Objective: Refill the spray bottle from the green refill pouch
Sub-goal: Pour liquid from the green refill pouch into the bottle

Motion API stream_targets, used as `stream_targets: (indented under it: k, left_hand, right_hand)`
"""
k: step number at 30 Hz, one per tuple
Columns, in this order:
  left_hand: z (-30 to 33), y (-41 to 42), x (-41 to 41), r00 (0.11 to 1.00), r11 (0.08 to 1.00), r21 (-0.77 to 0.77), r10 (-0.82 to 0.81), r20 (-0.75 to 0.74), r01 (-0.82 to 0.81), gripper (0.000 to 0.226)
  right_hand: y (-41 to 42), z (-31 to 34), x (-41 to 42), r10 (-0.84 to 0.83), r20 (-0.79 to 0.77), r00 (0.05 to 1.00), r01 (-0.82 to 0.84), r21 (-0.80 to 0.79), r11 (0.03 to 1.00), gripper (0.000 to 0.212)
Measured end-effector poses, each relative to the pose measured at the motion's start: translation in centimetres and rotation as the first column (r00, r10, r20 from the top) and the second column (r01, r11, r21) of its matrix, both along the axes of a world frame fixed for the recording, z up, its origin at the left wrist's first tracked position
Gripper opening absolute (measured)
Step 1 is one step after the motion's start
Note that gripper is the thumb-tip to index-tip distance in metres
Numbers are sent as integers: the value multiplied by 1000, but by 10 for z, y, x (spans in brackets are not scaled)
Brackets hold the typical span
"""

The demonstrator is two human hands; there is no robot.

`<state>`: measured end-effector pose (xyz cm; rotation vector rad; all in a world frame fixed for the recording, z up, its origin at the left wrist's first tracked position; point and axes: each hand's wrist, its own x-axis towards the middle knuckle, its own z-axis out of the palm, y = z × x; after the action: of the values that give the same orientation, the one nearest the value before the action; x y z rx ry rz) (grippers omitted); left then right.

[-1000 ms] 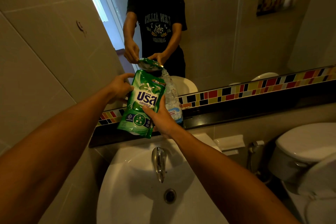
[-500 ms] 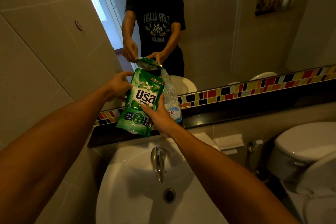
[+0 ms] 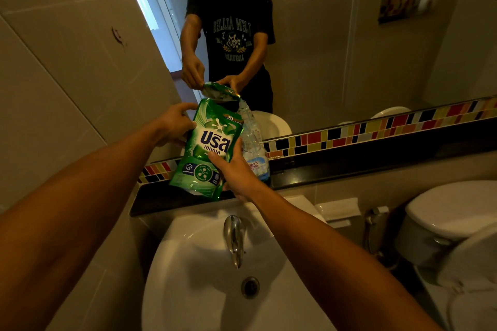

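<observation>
At frame centre, the glossy, crinkled green refill pouch (image 3: pixel 208 149) tilts toward a clear ribbed plastic bottle (image 3: pixel 252 142) standing on the dark ledge (image 3: pixel 349 169); left hand (image 3: pixel 174 123) fingers clamp its upper edge, right hand (image 3: pixel 234 172) fingers wrap its lower corner

Green refill pouch (image 3: pixel 207 150) tilted, top against clear bottle (image 3: pixel 254 142) standing behind

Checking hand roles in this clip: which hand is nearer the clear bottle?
Right. The right hand grips the pouch directly beside the clear bottle; the left hand holds the pouch's far edge.
</observation>
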<state>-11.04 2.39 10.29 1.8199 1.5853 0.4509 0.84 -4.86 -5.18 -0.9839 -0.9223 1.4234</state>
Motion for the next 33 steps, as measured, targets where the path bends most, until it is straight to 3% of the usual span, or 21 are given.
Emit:
stream_targets:
  k: [10, 20, 33]
  left_hand:
    - [3, -1, -2, 1000, 1000, 4, 1, -5, -1, 62]
    - [4, -1, -5, 1000, 1000, 7, -4, -20, 4, 62]
    - [11, -2, -5, 1000, 1000, 0, -4, -19, 4, 60]
  right_hand:
    - [-1, 2, -1, 1, -34, 999, -1, -2, 1000, 106]
    - [3, 0, -6, -4, -11, 1000, 4, -10, 1000, 124]
    - [0, 5, -7, 15, -38, 999, -15, 8, 1000, 112]
